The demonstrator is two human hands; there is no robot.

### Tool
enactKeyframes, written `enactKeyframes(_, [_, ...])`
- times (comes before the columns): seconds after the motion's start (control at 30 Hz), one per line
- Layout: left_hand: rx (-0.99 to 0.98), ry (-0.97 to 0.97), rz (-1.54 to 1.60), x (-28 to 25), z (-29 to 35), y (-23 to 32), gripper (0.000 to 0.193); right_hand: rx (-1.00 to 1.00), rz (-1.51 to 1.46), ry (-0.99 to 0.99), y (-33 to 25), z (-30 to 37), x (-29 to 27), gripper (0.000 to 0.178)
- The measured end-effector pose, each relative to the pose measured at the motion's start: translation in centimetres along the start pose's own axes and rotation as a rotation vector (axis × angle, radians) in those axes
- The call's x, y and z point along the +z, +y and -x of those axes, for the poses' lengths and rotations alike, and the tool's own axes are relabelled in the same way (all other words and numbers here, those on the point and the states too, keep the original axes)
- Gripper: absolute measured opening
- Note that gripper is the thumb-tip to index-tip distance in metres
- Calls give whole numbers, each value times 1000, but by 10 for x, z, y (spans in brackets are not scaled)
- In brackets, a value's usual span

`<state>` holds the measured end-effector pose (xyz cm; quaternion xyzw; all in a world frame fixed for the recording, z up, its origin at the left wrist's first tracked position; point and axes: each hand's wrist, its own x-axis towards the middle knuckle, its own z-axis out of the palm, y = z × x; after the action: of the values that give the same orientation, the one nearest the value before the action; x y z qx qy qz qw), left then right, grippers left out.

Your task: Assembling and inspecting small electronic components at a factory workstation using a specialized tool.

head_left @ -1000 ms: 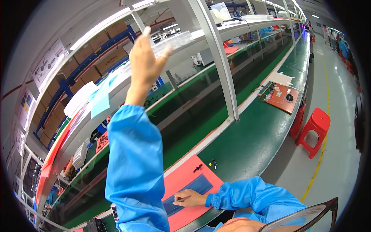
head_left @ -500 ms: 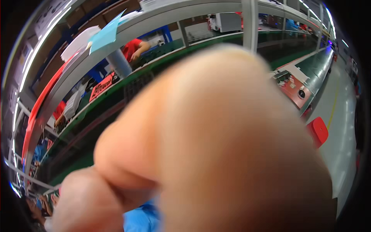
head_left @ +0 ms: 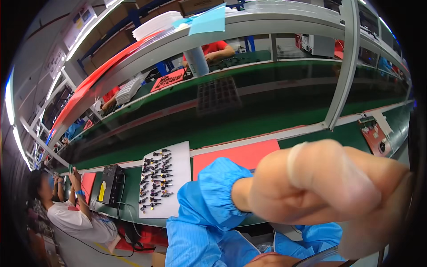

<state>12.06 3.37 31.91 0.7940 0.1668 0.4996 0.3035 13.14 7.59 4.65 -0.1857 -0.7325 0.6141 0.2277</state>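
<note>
My left hand (head_left: 275,196) is raised close to the camera, its wrist coming out of a blue elastic-cuffed sleeve. Its fingers are curled, and a pale finger cot covers one finger, which points right. My right hand (head_left: 391,200) is pressed up against it at the right side, large and blurred, with most of its fingers hidden. Whatever may be pinched between the hands cannot be made out. Below and beyond them lies a red mat (head_left: 235,151) on the bench. To its left, a white foam board (head_left: 180,178) carries rows of small dark parts (head_left: 155,178).
A black box (head_left: 111,184) with a cable stands left of the board. A person (head_left: 78,218) in a white shirt sits further left. Beyond the bench runs a dark green conveyor (head_left: 275,93) under a grey frame (head_left: 344,71). A reddish board with components (head_left: 377,137) lies at right.
The hands filled the middle of the view; they have moved right and away from the camera. My view has turned, so the bench, foam board and red mat now show.
</note>
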Motion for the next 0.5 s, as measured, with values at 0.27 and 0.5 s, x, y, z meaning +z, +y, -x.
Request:
enactKeyframes(0.27, [21,30,17,18,2,-7,35,195,-42,-83,-95,29,-13,42])
enactKeyframes(0.5, [-7,75,36,25,7,-17,32,393,-105,-182,-220,67,-35,61])
